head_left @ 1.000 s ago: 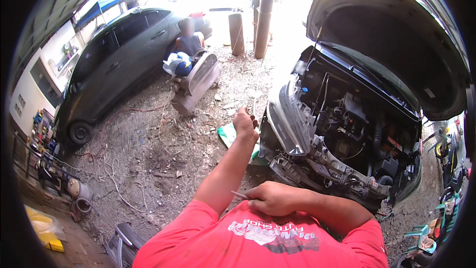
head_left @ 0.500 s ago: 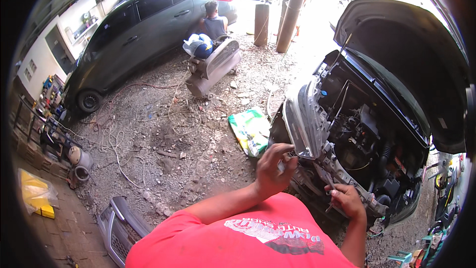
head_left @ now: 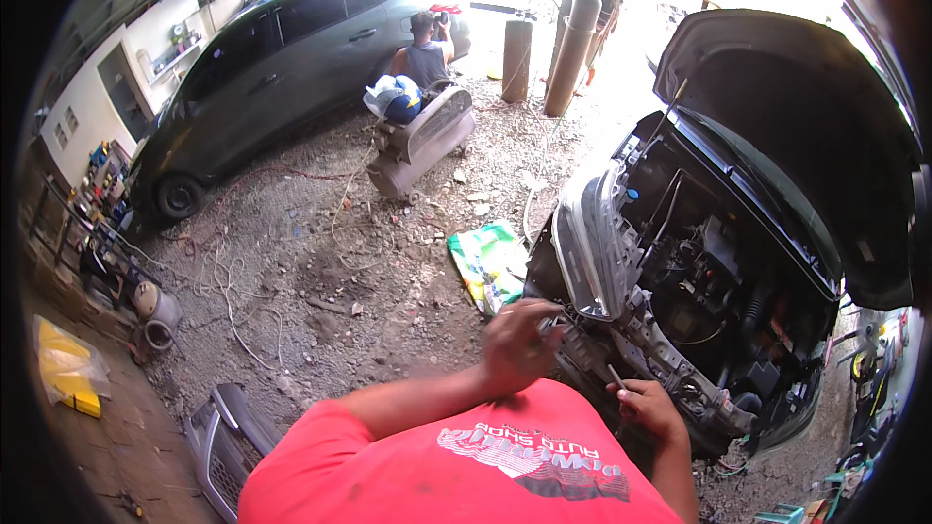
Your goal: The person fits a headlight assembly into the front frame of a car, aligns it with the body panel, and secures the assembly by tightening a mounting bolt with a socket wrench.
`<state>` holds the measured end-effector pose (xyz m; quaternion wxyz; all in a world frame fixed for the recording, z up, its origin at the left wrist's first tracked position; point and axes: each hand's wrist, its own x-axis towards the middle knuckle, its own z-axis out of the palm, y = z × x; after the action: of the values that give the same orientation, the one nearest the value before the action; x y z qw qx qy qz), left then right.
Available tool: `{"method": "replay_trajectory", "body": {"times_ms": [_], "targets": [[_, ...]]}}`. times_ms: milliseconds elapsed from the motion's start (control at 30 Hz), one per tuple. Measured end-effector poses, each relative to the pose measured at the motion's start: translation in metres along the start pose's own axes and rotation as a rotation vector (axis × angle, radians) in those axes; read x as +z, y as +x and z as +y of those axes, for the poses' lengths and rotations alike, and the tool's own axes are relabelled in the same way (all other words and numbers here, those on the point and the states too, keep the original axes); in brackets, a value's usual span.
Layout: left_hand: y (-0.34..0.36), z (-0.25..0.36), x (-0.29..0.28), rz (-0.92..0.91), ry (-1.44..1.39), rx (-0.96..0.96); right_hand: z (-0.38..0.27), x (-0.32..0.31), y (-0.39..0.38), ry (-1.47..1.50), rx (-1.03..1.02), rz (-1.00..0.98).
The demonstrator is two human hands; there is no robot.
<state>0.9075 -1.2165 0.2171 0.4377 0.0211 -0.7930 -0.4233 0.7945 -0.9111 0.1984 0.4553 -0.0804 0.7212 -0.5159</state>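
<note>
A dark car with its hood [head_left: 777, 126] raised stands at the right, its front bumper off and its engine bay [head_left: 718, 291] exposed. My left hand [head_left: 519, 344] is blurred and sits just below the lower corner of the grey headlight [head_left: 592, 243], fingers curled toward it. Whether it holds anything I cannot tell. My right hand [head_left: 649, 406] rests against the bare front frame [head_left: 680, 369] under the headlight, closed around a thin grey rod-like tool [head_left: 615, 376].
A green and white bag [head_left: 490, 262] lies on the gravel beside the car. An air compressor tank [head_left: 417, 141] and a person crouching [head_left: 424, 53] are by a dark sedan [head_left: 262, 78]. A grey bumper part [head_left: 218, 442] lies at lower left. Gas cylinders [head_left: 573, 49] stand behind.
My left hand dropped from the headlight's outer side to its lower corner. My right hand moved from in front of my chest out to the car's front frame.
</note>
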Motion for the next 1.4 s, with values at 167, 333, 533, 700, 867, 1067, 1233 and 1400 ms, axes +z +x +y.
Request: {"method": "replay_trajectory", "body": {"times_ms": [167, 333, 533, 700, 867, 1067, 1233, 1400], "targets": [[0.056, 0.042, 0.081, -0.094, -0.140, 0.442, 0.003, 0.017, 0.010, -0.039, 0.027, -0.040], [0.059, 0.033, 0.094, -0.192, -0.026, 0.662, 0.061, 0.013, 0.002, -0.075, 0.060, 0.174], [-0.047, -0.033, 0.015, -0.354, -0.141, -0.122, 0.144, 0.042, -0.040, -0.170, 0.279, 0.543], [-0.106, -0.055, -0.008, -0.378, 0.015, -0.314, 0.232, 0.049, -0.124, -0.060, 0.332, 0.814], [-0.108, -0.029, 0.013, -0.781, -0.001, -0.210, 0.292, 0.025, -0.157, 0.014, 0.338, 0.933], [-0.102, 0.080, 0.128, -1.009, -0.090, -0.143, 0.356, -0.014, -0.182, 0.072, 0.123, 0.857], [-0.141, 0.229, 0.269, -1.203, -0.489, 0.292, 0.441, -0.042, -0.259, -0.331, 0.293, 0.897], [-0.158, 0.388, 0.355, -1.209, -0.816, 0.785, 0.514, -0.088, -0.260, -0.369, 0.475, 0.803]]}}
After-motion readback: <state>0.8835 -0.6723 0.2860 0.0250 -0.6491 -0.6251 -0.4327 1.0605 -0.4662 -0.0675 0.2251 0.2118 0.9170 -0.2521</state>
